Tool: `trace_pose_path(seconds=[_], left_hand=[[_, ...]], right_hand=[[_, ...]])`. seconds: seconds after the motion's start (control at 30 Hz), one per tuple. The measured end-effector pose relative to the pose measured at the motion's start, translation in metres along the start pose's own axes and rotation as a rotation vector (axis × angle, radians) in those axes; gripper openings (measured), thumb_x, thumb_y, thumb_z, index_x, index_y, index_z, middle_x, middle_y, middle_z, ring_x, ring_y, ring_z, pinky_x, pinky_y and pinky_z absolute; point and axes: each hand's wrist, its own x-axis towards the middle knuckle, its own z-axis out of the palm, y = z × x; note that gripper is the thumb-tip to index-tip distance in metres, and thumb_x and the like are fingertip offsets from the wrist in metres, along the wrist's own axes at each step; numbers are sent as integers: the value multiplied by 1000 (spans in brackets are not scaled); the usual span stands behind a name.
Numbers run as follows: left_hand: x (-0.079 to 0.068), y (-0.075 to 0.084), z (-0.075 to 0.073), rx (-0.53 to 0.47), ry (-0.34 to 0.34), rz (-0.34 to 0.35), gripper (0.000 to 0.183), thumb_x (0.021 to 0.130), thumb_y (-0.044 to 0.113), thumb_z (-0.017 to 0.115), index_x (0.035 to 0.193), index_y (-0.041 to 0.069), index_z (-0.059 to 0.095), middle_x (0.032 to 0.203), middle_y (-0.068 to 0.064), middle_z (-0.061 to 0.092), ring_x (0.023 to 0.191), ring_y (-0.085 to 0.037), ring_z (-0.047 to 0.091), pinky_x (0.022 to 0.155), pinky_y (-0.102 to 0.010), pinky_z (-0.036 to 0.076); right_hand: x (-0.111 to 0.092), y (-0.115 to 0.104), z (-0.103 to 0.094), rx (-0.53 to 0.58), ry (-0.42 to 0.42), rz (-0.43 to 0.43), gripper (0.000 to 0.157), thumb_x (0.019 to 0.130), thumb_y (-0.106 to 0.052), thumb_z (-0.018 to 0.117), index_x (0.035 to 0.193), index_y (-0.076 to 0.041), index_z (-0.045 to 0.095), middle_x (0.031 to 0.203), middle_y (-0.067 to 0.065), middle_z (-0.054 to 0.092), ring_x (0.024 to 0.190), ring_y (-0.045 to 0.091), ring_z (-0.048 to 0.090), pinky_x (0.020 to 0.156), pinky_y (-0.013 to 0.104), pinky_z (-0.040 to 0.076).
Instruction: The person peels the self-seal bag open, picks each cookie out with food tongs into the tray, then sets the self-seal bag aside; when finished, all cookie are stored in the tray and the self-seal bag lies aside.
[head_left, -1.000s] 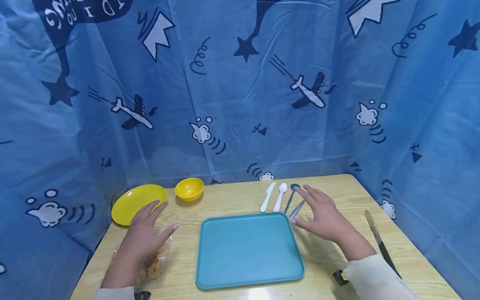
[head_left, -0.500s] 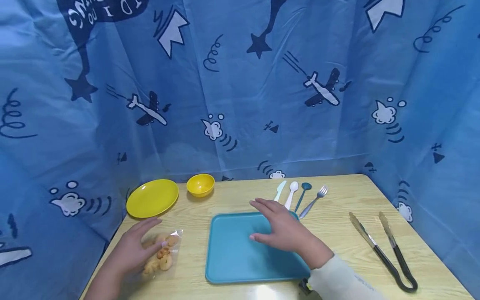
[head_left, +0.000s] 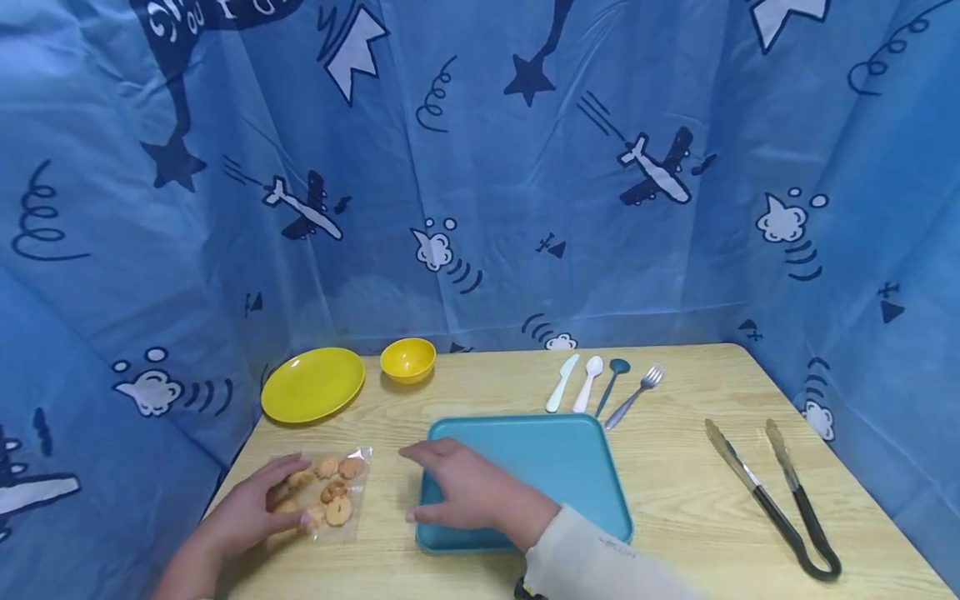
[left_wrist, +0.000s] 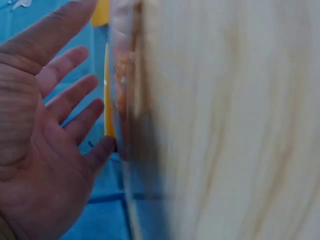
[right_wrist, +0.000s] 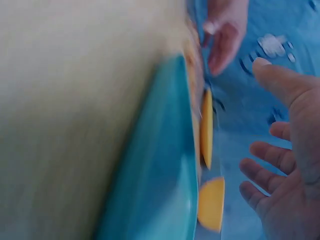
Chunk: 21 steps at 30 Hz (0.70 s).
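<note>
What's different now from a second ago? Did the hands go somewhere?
The right hand swept left, from near the fork to over the left edge of the tray. The left hand came down to the left side of the bag of cookies. Neither has grabbed or let go of anything. Tray, plate, bowl and tongs stayed put.

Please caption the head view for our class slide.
Left hand over a bag of cookies, right hand above a teal tray.
</note>
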Motion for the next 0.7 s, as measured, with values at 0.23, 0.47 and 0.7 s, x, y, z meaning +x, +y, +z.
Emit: trace_pose_path(seconds=[0.23,0.47,0.7], left_hand=[[6,-17,4,-45,-79,-68,104,68,59,87,153,14,47,165,-24,24,150,-54,18,116,-71,23],[12,-24,5,-78,-123,-63,111,63,58,90,155,18,43,167,-24,17,150,-56,13,115,-73,22],[14,-27,6,-69,-141,-32,113,63,55,92,157,19,40,168,-23,16,152,-54,1,115,-77,9]], right_hand=[[21,-39,26,-131,-34,-114,78,92,-65,64,155,-26,42,149,-6,54,138,12,51,113,27,44],[39,-56,50,-159,-62,-128,66,92,-61,67,147,-26,53,144,-13,58,133,6,53,111,20,42],[53,-65,65,-284,-44,-162,62,89,-67,66,137,-29,59,129,-15,59,125,5,54,106,17,44]])
